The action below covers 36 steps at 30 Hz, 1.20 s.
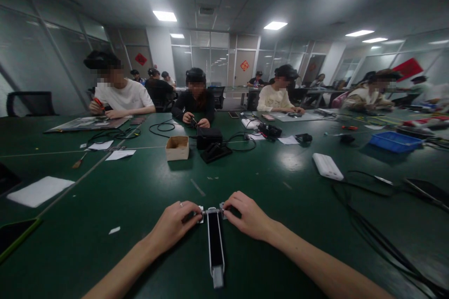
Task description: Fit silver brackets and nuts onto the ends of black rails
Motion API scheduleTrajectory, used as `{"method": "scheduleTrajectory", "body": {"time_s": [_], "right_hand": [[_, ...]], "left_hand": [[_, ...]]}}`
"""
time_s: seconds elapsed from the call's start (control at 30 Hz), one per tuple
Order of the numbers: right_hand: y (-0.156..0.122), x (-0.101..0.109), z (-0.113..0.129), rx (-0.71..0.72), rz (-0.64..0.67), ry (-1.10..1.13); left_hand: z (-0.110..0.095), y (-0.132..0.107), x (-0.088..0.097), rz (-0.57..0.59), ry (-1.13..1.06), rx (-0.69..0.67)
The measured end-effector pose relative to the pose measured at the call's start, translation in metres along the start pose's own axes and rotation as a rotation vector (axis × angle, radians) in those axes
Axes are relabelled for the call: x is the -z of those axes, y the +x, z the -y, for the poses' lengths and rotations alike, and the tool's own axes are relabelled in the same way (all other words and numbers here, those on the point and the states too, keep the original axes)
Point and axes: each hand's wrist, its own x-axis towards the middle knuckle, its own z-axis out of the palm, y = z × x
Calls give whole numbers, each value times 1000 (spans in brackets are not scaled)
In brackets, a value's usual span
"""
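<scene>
A long dark-green desk [87, 201] is filling the view, with thin pale lines running across its top. At far left, a white sheet [40, 191] is lying just above a dark tablet with a green rim [14, 238], and a wooden-handled screwdriver [79, 161] is resting farther up the desk.

The left hand [171, 226], wearing a ring [181, 204], is closed on the left end of a metal crosspiece [212, 211]. The right hand [247, 215] is closed on its right end. The crosspiece is topping a black-and-silver bar [215, 245] that is lying flat between the forearms; the fingers are partly hiding the joint, so the grip looks firm but is hard to confirm.

Beyond, a cardboard box [177, 147] is standing beside a black box [209, 138]. To the right, a white power bank [327, 166], a blue tray [394, 142] and black cables [379, 215] are lying apart.

Co-workers are sitting across the desk, one in a white T-shirt [122, 96] gripping a red-handled tool [98, 102]. Glass partitions [210, 53] are lining the room under ceiling lights [164, 16]. A red diamond sign [141, 59] is hanging at the back, its writing too small to read.
</scene>
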Motion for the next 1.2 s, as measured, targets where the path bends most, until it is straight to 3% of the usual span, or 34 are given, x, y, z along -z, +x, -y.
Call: {"method": "scheduleTrajectory", "body": {"time_s": [0.23, 0.67, 0.93, 1.2], "right_hand": [[1, 1, 2, -5, -4, 5], [-2, -6, -6, -18, 31, 58], [-2, -6, -6, -30, 43, 54], [-1, -2, -1, -16, 39, 37]], "left_hand": [[0, 0, 0, -18, -35, -54], [-3, -1, -1, 4, 58, 91], [-6, -2, 3, 15, 31, 34], [-13, 0, 7, 65, -2, 112]]}}
